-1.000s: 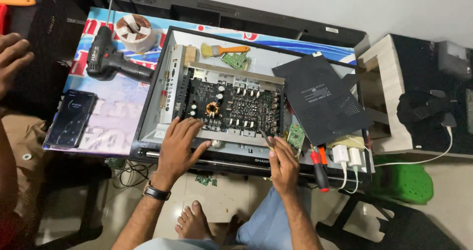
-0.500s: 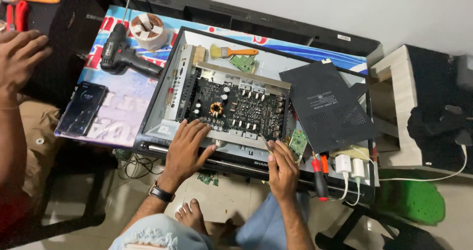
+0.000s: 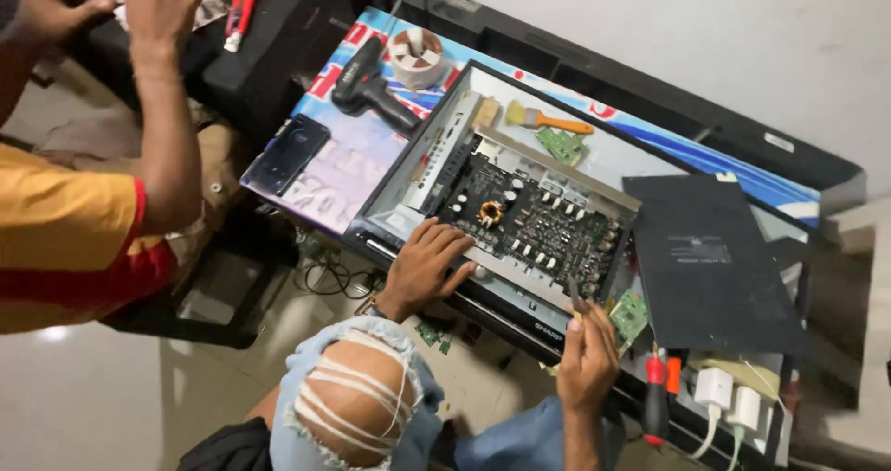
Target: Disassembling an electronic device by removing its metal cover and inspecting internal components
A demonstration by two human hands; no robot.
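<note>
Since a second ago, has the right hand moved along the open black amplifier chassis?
No: the right hand remains at the open black amplifier chassis's near right corner, beside the small green circuit board.

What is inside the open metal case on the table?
Inside the open metal case lies a dark circuit board with a copper coil. A brush and small green board lie behind it. The left hand covers the board's near edge, hiding what lies there.

Both hands are bare, the left hand (image 3: 419, 267) and the right hand (image 3: 587, 360) alike. Light blue jeans (image 3: 357, 401) cover the legs, with a frayed, thread-crossed rip at the knee just below the left hand.
</note>
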